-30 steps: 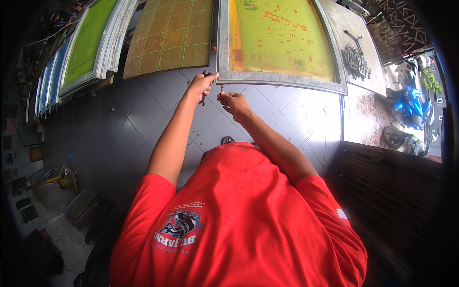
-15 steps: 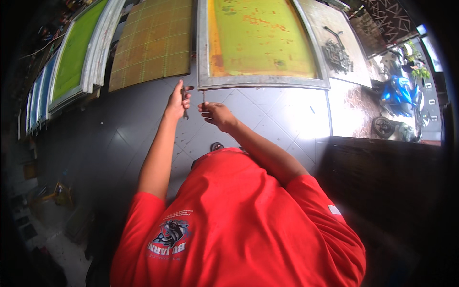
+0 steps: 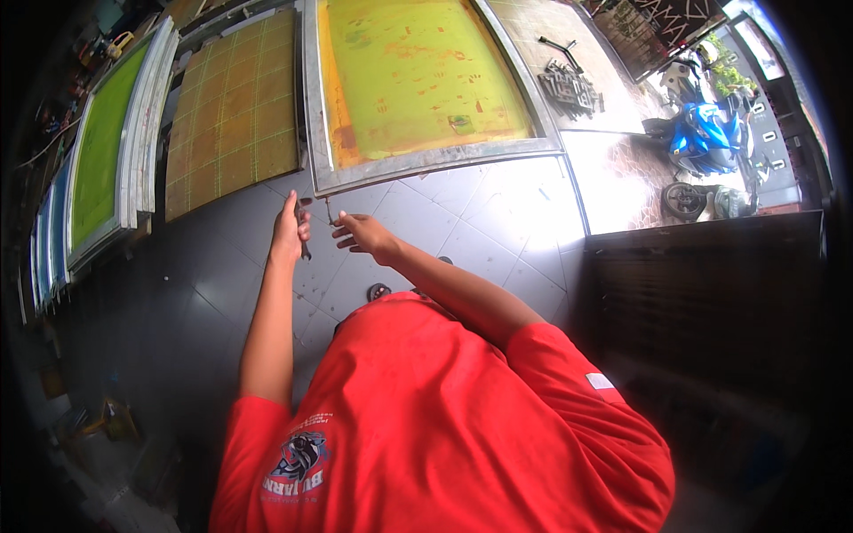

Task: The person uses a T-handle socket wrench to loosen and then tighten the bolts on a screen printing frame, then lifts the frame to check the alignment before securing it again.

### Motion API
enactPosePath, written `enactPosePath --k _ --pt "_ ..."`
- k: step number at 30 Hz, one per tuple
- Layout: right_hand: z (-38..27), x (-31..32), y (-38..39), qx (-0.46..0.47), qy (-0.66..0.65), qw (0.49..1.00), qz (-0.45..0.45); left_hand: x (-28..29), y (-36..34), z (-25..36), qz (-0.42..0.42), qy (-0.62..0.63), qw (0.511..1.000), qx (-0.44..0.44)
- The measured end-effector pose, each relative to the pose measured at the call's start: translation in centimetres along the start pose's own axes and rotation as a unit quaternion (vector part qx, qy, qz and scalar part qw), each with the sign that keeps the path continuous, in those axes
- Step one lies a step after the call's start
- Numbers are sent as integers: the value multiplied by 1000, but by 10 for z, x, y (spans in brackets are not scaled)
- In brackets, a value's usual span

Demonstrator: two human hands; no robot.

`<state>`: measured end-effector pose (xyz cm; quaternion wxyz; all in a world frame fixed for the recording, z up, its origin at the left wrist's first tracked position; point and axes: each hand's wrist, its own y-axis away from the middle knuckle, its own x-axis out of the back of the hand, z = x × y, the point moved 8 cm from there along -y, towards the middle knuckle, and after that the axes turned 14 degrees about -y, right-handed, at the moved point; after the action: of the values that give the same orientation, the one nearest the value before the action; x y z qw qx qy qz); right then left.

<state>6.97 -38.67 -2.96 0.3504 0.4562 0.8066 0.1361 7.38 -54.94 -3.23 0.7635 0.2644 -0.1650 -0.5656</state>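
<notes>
My left hand [image 3: 288,233] is closed around a dark open-end wrench [image 3: 305,252], whose jaw sticks out below the palm. Just right of it, my right hand [image 3: 364,236] pinches the lower end of a thin rod, perhaps a long bolt [image 3: 329,210]. The rod stands close under the front left corner of a large screen-printing frame [image 3: 435,163]. Within that grey frame is stretched a yellow-green mesh [image 3: 409,75] with orange stains. Whether the rod's upper end is fixed to the frame cannot be made out.
A brown board with a yellow grid [image 3: 235,115] lies left of the frame, and several green-meshed frames [image 3: 111,147] stand beyond it. To the right are a pale board [image 3: 524,44] bearing metal parts [image 3: 569,87], a blue motorbike [image 3: 706,138] and a dark cabinet [image 3: 702,293].
My view has turned, so the frame and both hands appear farther left and lower. The left hand still grips the wrench, and the right still pinches the rod at the frame's corner.
</notes>
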Motion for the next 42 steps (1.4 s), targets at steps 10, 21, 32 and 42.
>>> enactPosePath --k 10,21,32,42 --pt "-114 9 120 284 199 935 -81 -95 132 45 -68 -330 920 -201" --pt "-181 147 136 180 203 958 -90 -281 125 89 -198 -354 859 -313" --pt "-366 491 126 409 -27 831 377 -229 114 78 60 -359 880 -306" --pt "-424 539 79 277 373 741 485 -168 119 -33 172 -346 915 -119"
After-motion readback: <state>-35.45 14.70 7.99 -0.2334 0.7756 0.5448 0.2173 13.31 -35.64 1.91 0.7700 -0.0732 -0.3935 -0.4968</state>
